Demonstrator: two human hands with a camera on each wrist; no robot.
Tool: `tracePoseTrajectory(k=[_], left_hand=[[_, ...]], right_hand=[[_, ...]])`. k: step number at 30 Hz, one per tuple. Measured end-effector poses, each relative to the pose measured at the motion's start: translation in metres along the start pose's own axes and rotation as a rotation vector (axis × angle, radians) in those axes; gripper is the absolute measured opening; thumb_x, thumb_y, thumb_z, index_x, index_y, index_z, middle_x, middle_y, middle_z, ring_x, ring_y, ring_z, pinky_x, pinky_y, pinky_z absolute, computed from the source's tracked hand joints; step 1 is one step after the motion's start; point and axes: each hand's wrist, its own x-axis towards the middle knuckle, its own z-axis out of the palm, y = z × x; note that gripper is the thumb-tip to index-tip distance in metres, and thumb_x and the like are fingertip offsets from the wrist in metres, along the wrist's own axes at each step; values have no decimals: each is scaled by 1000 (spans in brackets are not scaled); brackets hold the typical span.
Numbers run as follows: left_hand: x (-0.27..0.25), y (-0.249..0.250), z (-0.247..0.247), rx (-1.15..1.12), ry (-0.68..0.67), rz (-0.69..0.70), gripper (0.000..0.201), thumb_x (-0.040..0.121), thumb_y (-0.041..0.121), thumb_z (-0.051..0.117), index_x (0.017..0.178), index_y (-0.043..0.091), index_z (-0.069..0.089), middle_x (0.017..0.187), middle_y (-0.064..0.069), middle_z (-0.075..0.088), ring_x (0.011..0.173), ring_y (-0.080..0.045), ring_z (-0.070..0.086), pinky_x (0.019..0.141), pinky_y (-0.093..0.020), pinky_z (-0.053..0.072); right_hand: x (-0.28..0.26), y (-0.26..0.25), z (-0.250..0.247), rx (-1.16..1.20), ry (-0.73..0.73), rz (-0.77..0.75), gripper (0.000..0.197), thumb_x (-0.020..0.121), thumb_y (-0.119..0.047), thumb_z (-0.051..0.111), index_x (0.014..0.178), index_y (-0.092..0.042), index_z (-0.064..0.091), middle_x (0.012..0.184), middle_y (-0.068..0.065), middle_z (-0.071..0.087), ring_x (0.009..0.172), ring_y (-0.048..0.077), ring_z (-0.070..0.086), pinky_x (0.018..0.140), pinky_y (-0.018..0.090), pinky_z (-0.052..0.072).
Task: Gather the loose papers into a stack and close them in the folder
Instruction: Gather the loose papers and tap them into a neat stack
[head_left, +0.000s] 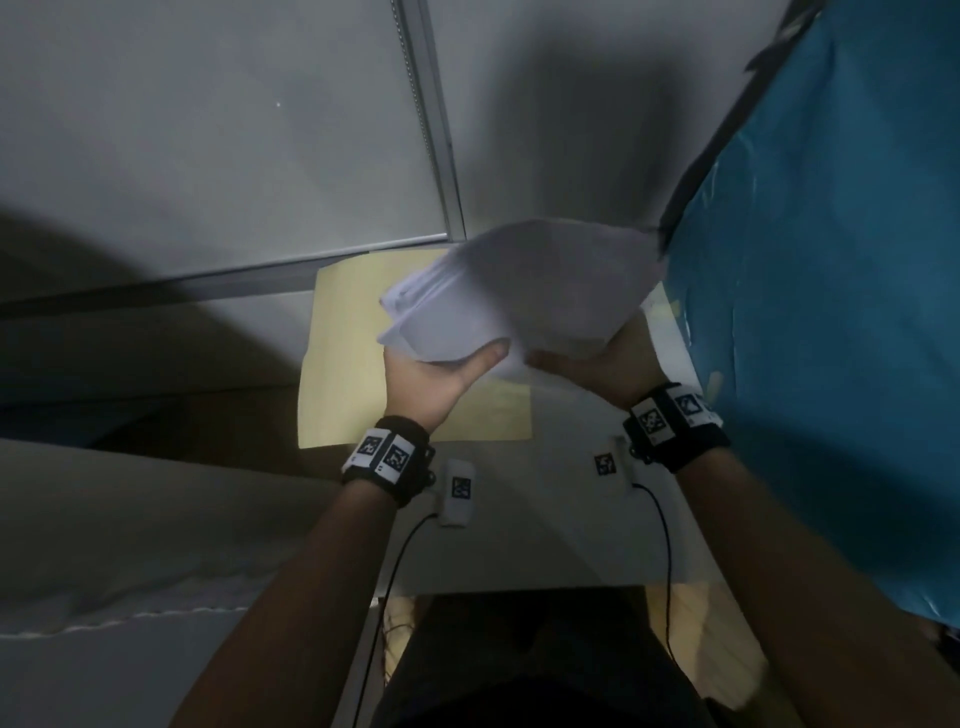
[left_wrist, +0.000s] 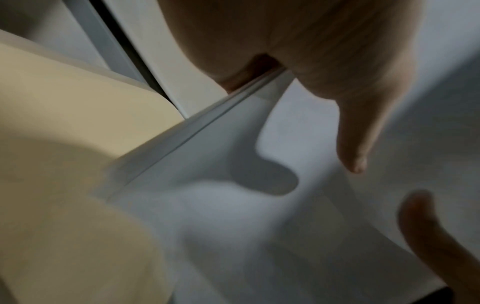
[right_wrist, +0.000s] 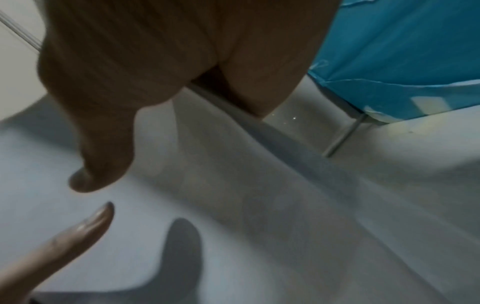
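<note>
All three views are dim, with a cool grey cast. In the head view, broad soft shadows cover the pale grey wall panels (head_left: 208, 156) at upper centre and at left; the raised stack of white paper sheets (head_left: 519, 291) is smeared by motion blur. Straight lines bow toward the edges of this wide-angle view. Both wrist views are soft and blurred throughout. A sharp-edged thumb shadow falls on the sheets in each.
</note>
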Motion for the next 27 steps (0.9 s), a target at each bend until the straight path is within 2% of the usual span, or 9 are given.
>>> tracePoseTrajectory(k=[5, 8, 10, 14, 17, 20, 23, 25, 27], left_hand=[[3, -17, 0, 44, -28, -9, 64, 64, 17, 110, 119, 12, 77, 116, -3, 84, 108, -7, 80, 96, -40, 68], [5, -22, 10, 100, -46, -56, 65, 68, 24, 107, 121, 28, 68, 121, 4, 78, 105, 4, 74, 98, -31, 65], [6, -22, 13, 75, -16, -85, 56, 73, 25, 105, 117, 26, 69, 117, 2, 78, 103, -7, 75, 89, -27, 63], [1, -38, 18, 66, -3, -152, 64, 67, 34, 107, 119, 15, 75, 116, 0, 82, 106, -11, 79, 84, -25, 67], [-6, -59, 22, 83, -12, -261, 76, 62, 49, 105, 119, 9, 75, 116, -5, 82, 110, -28, 80, 85, -40, 70], [-3, -49, 15, 113, -34, -160, 57, 73, 34, 104, 114, 9, 74, 98, -1, 79, 95, -27, 78, 78, -37, 66], [4, -8, -9, 77, 72, 19, 111, 69, 28, 107, 160, 24, 44, 139, 8, 67, 123, -3, 68, 102, -21, 56], [9, 20, -23, 254, 79, 230, 142, 59, 48, 109, 172, 32, 24, 170, 7, 44, 154, -9, 46, 125, -30, 41], [14, 43, -28, 493, -63, 380, 143, 57, 58, 107, 172, 37, 25, 173, 6, 42, 158, -18, 42, 126, -38, 38]], right_hand=[[-2, 25, 4, 127, -40, 72, 65, 65, -15, 100, 111, -40, 60, 112, -23, 65, 95, -26, 60, 81, 4, 55], [8, 37, 18, 52, -38, 123, 67, 68, -26, 99, 120, -31, 56, 112, -21, 61, 94, -28, 57, 82, 5, 55], [13, 40, 20, 61, 29, 156, 68, 65, -42, 98, 119, -24, 62, 110, -14, 69, 96, -13, 66, 78, 16, 62], [11, 67, 28, -39, 23, 198, 57, 69, -42, 96, 112, -24, 64, 102, -15, 68, 90, -15, 65, 72, 5, 56], [11, 116, 37, -94, -45, 275, 81, 62, -68, 90, 118, -15, 65, 108, 0, 73, 98, 15, 73, 79, 36, 66], [11, 70, 15, -137, 11, 210, 38, 83, -28, 88, 104, -1, 75, 97, 11, 78, 90, 29, 76, 70, 42, 64], [21, 48, -28, -381, -42, 114, 14, 87, -11, 79, 100, -6, 78, 87, 2, 68, 84, 22, 69, 64, 25, 45], [29, 39, -44, -589, -147, 47, 12, 88, -12, 76, 100, -13, 78, 88, 1, 64, 87, 26, 68, 70, 25, 40], [28, 22, -43, -642, -284, -32, 11, 88, -11, 76, 99, -14, 77, 87, -1, 63, 85, 24, 66, 71, 28, 42]])
